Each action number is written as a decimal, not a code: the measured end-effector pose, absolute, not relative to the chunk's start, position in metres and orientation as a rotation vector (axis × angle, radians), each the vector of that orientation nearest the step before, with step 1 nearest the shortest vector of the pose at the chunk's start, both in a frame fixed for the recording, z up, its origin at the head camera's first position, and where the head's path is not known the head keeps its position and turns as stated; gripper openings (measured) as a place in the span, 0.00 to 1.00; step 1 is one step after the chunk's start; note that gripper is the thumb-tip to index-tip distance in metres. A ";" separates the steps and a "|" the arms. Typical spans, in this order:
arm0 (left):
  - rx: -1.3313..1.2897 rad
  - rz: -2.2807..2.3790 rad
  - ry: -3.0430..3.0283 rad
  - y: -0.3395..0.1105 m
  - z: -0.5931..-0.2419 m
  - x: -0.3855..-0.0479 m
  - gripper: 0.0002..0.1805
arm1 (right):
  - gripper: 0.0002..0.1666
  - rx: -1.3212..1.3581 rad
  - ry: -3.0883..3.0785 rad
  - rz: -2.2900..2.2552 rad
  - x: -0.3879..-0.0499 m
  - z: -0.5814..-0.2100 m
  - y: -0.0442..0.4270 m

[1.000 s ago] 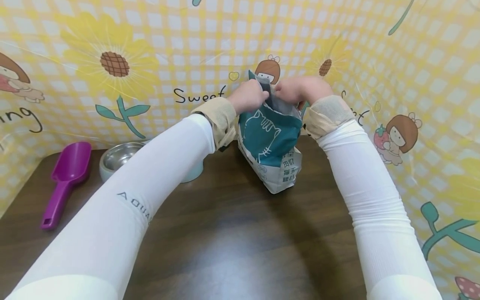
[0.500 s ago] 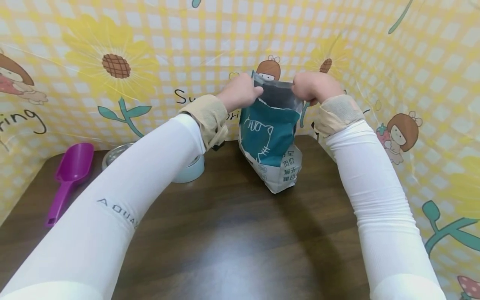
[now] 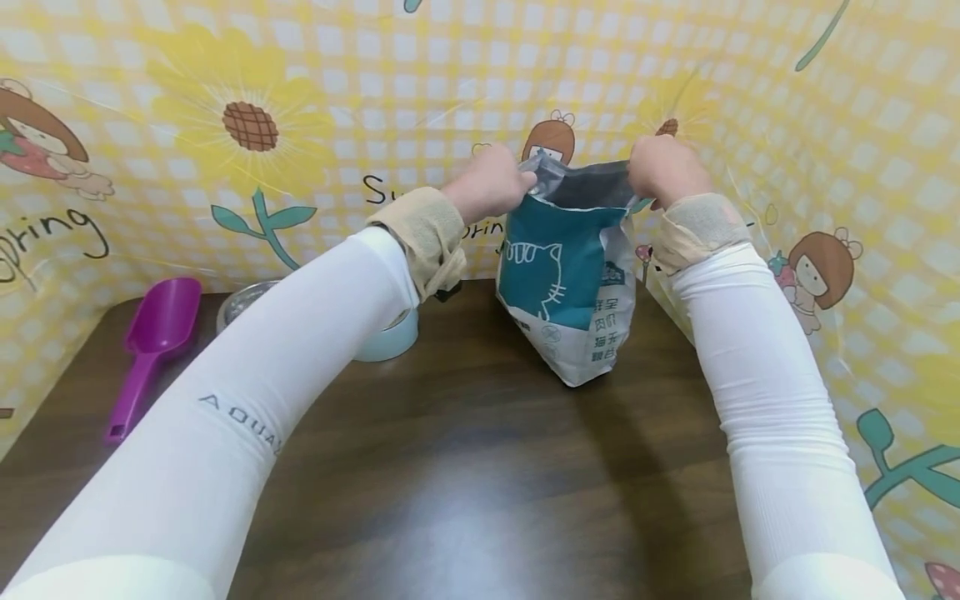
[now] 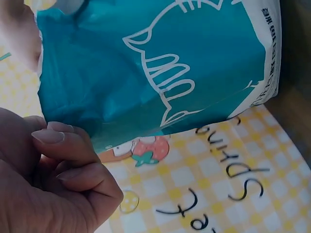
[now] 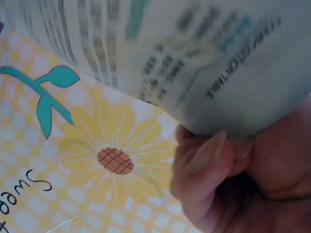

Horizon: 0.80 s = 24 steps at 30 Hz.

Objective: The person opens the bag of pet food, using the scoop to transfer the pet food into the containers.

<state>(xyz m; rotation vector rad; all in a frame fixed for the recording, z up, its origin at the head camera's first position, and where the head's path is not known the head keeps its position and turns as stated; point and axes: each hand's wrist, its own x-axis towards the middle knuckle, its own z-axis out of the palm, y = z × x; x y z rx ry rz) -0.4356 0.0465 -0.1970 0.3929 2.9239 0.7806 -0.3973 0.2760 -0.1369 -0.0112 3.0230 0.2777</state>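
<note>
A teal and white cat food bag [image 3: 562, 267] with a white cat outline stands on the table, its mouth spread apart and the silvery-grey lining showing. My left hand [image 3: 491, 183] pinches the left side of the rim; in the left wrist view, curled fingers [image 4: 73, 150] grip the bag's torn edge. At the opposite side of the rim, my right hand [image 3: 666, 171] grips the bag. The right wrist view has the thumb and fingers [image 5: 209, 160] pinching the bag's printed back. What lies inside the bag is hidden.
A purple scoop [image 3: 161, 325] lies at the table's left. Beside it, a metal bowl [image 3: 243, 302] and a light blue round item [image 3: 392, 340] are partly covered by my left sleeve. A patterned cloth [image 3: 405, 75] hangs behind the brown wooden table [image 3: 450, 450].
My hands started close together at the bag's narrow mouth. They have drawn apart, the right hand moving right, and the mouth now gapes wider. The head view has shifted slightly.
</note>
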 end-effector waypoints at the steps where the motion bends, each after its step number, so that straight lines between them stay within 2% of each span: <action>1: 0.401 0.778 2.939 0.050 -0.204 -0.445 0.24 | 0.17 -0.008 3.076 0.255 -0.396 -0.138 0.279; 3: 0.426 0.805 2.962 0.056 -0.215 -0.446 0.22 | 0.20 -0.052 3.174 0.260 -0.392 -0.143 0.283; 8: 0.396 0.978 2.895 0.055 -0.217 -0.369 0.25 | 0.23 -0.117 3.278 0.266 -0.375 -0.152 0.284; 11: 0.342 1.095 2.849 0.047 -0.220 -0.348 0.27 | 0.24 -0.096 3.237 0.186 -0.365 -0.149 0.277; 18: 0.480 1.283 2.795 0.030 -0.232 -0.337 0.32 | 0.23 -0.172 3.108 0.065 -0.352 -0.136 0.265; 24: 0.476 1.325 2.791 0.023 -0.245 -0.333 0.32 | 0.35 -0.215 3.012 0.003 -0.331 -0.135 0.256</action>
